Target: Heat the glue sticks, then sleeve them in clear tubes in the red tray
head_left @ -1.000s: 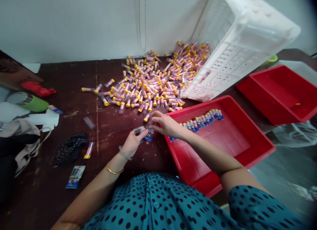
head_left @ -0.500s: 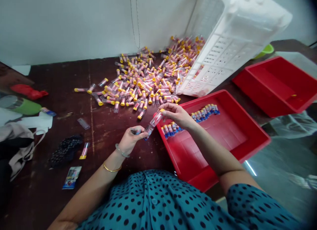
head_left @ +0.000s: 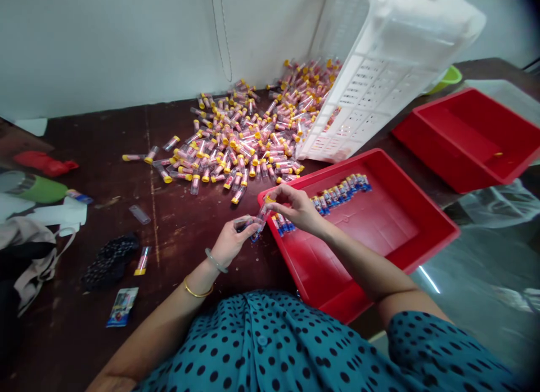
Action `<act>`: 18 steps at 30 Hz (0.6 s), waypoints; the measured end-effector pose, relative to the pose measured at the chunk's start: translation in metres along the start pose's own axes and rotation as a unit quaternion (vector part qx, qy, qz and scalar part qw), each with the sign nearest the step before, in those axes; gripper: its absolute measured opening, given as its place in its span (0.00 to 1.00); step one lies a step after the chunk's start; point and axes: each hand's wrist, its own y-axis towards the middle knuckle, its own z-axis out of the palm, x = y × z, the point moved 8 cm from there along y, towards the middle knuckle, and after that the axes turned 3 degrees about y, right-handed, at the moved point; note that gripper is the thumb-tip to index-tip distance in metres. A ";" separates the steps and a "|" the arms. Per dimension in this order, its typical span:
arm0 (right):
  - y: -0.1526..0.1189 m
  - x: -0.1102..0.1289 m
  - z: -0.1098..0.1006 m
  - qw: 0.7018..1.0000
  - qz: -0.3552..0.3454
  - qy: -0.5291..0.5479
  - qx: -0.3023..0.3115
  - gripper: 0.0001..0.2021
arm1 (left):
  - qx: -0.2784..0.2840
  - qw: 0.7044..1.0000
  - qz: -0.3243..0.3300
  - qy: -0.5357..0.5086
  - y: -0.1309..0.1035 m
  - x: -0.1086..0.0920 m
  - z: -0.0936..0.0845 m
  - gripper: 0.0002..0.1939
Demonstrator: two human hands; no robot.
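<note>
Pale wall [head_left: 105,49] at back, looped cord [head_left: 225,37] hanging down it, dark brown table [head_left: 99,127] below. My left hand [head_left: 234,240] is closed, thumb and fingers pinching a blue wrapper [head_left: 254,237]; can't tell what else sits in that palm. My right hand [head_left: 297,209] has thumb and fingertips pinched narrow round the yellow-capped end of a clear tube [head_left: 262,213]. Tube slants between my two hands, its lower end at the wrapper, by the left corner of a red tray [head_left: 358,268]. Exact fit of tube and wrapper too small to see.

Inside the tray: a slanting row of blue-ended tubes [head_left: 341,192], plus a short group of the same just beside my right hand. Beyond my hands, a big heap of pink tubes [head_left: 236,133] with yellow caps, running up to a tilted white basket [head_left: 367,111]. Second red tray [head_left: 447,156] far right.

Left side: lone yellow-capped tube [head_left: 142,261] next to dark cloth [head_left: 110,260], blue-and-white sachet [head_left: 122,307] nearer me, clear plastic piece [head_left: 139,214] farther off. Green bottle [head_left: 46,188] lies at far left, near red cloth [head_left: 44,163].
</note>
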 end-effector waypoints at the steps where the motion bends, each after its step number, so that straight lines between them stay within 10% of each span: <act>1: -0.004 -0.004 0.001 1.000 0.005 -0.001 -0.011 0.11 | 0.003 1.000 -0.013 -0.022 -0.001 0.003 0.003 0.13; 7: -0.034 -0.021 0.019 1.000 0.014 -0.015 -0.011 0.12 | 0.059 0.968 -0.128 -0.209 -0.010 0.013 0.028 0.16; 18: -0.049 -0.009 0.026 0.998 -0.009 0.005 -0.055 0.09 | 0.021 0.974 -0.091 -0.205 -0.009 -0.003 0.032 0.16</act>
